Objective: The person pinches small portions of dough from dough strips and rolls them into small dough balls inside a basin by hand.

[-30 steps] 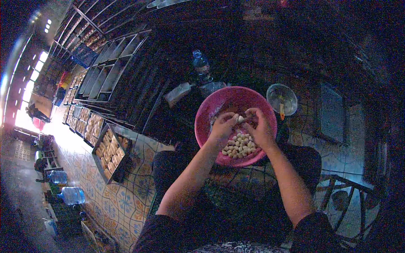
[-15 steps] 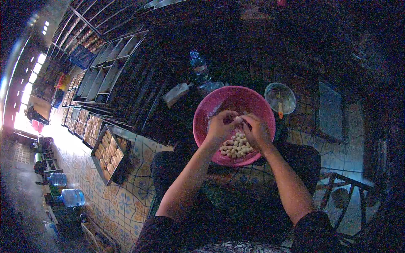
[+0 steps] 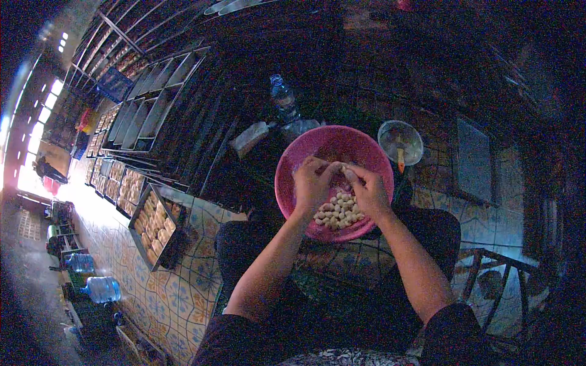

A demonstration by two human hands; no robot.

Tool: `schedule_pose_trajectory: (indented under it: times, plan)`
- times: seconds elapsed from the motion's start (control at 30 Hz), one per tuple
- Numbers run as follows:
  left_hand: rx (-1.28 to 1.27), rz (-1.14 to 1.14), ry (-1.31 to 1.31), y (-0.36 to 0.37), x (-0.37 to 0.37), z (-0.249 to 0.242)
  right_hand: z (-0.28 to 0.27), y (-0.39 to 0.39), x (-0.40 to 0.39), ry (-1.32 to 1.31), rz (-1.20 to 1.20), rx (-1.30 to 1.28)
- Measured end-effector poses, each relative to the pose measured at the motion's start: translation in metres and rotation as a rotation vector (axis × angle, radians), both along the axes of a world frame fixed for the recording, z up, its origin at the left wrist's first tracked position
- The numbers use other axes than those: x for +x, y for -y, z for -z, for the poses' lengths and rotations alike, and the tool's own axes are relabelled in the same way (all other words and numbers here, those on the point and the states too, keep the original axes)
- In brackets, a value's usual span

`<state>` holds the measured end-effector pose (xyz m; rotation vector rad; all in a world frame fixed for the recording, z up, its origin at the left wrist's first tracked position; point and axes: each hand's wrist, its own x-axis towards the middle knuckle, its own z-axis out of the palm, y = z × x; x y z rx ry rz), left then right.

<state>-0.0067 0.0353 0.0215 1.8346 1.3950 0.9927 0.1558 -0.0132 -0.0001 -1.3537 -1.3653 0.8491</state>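
Note:
A pink plastic basin (image 3: 383, 149) sits between the person's knees, holding a heap of small pale round pieces (image 3: 339, 210) in its near part. Inside the rim, my left hand (image 3: 312, 189) and my right hand (image 3: 371, 194) meet at the fingertips, above the heap. Both hands are closed in a pinch around a small pale piece, mostly hidden by the fingers. Grain and dim light blur its exact kind. Beside the basin, to the right, stands a round bowl (image 3: 415, 141) with an orange-handled utensil (image 3: 400, 160) in it.
Behind the basin stand a clear plastic bottle (image 3: 283, 97) and a pale packet (image 3: 250, 139). A metal tray of bread rolls (image 3: 152, 226) lies on the tiled floor at left, near stacked trays (image 3: 140, 116). Large water jugs (image 3: 102, 289) are at far left, a metal frame (image 3: 503, 262) at right.
The view has shifted slightly. My fingertips have come closer together, covering more of the pale piece, and my left hand has turned a little. The heap looks much the same.

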Motion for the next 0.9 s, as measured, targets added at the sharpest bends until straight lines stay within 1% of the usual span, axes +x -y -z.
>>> schedule_pose_trajectory:
  times: [0.03,0.07,0.1,0.13,0.17,0.2,0.23,0.27,0.33,0.37,0.43,0.47,0.5,0.53,0.57,0.6,0.63,0.67,0.73,0.77,0.8,0.83,0.87,0.9]
  plan:
    - [-0.165,-0.025,0.04,0.002,0.001,-0.005,-0.004,0.001,0.002,0.037,0.001,-0.016]
    - [-0.167,-0.022,0.04,0.003,0.002,-0.001,-0.007,0.002,0.004,0.073,0.002,-0.034]
    - [-0.233,-0.034,0.111,0.003,0.003,0.005,-0.009,0.002,0.006,0.074,0.006,-0.035]
    - [-0.298,-0.047,0.183,0.002,0.004,0.011,-0.011,0.002,0.008,0.128,0.003,-0.062]
    - [-0.298,-0.044,0.184,0.002,0.004,0.017,-0.013,0.002,0.009,0.182,0.0,-0.087]
    - [-0.281,0.018,0.205,0.003,0.005,0.015,-0.011,0.003,0.009,0.182,0.002,-0.087]
    - [-0.265,0.079,0.225,0.004,0.005,0.014,-0.007,0.003,0.007,0.269,0.034,0.023]
    - [-0.265,0.082,0.225,0.004,0.005,0.012,-0.004,0.002,0.006,0.356,0.065,0.133]
    - [-0.288,0.066,0.13,0.008,0.006,-0.004,0.0,0.002,0.006,0.341,0.066,0.129]
    - [-0.289,0.066,0.131,0.006,0.005,-0.002,0.001,0.002,0.007,0.324,0.065,0.128]
    - [-0.226,0.189,0.093,0.002,0.003,0.003,-0.004,0.002,0.004,0.313,0.101,0.162]
    - [-0.224,0.189,0.094,0.002,0.003,0.006,-0.007,0.001,0.002,0.302,0.138,0.197]
    - [-0.361,0.151,0.243,0.003,0.004,0.007,-0.005,0.001,0.003,0.302,0.137,0.199]
    - [-0.498,0.113,0.393,0.004,0.004,0.007,-0.002,0.002,0.004,0.367,0.087,0.242]
    - [-0.496,0.112,0.394,0.004,0.004,0.008,0.0,0.002,0.004,0.432,0.036,0.285]
    - [-0.506,0.083,0.46,0.002,0.003,0.011,0.002,0.003,0.002,0.432,0.035,0.286]
    - [-0.515,0.055,0.527,0.002,0.003,0.014,0.004,0.003,-0.001,0.496,0.055,0.301]
    - [-0.514,0.054,0.528,0.001,0.001,0.017,0.005,0.003,-0.003,0.56,0.074,0.315]
    - [-0.515,0.001,0.329,0.001,-0.003,0.013,0.011,0.001,-0.005,0.569,0.085,0.307]
    - [-0.514,0.002,0.329,0.001,-0.003,0.017,0.013,0.0,-0.004,0.578,0.096,0.3]
    - [-0.391,0.051,0.22,0.0,-0.003,0.021,0.009,0.001,-0.003,0.577,0.097,0.302]
    - [-0.268,0.099,0.112,-0.001,-0.003,0.025,0.004,0.002,0.0,0.528,0.068,0.235]
    - [-0.268,0.101,0.112,0.001,-0.003,0.029,0.0,0.004,0.002,0.479,0.04,0.166]
    - [-0.362,0.167,0.124,0.005,-0.001,0.016,-0.001,0.004,0.003,0.48,0.043,0.165]
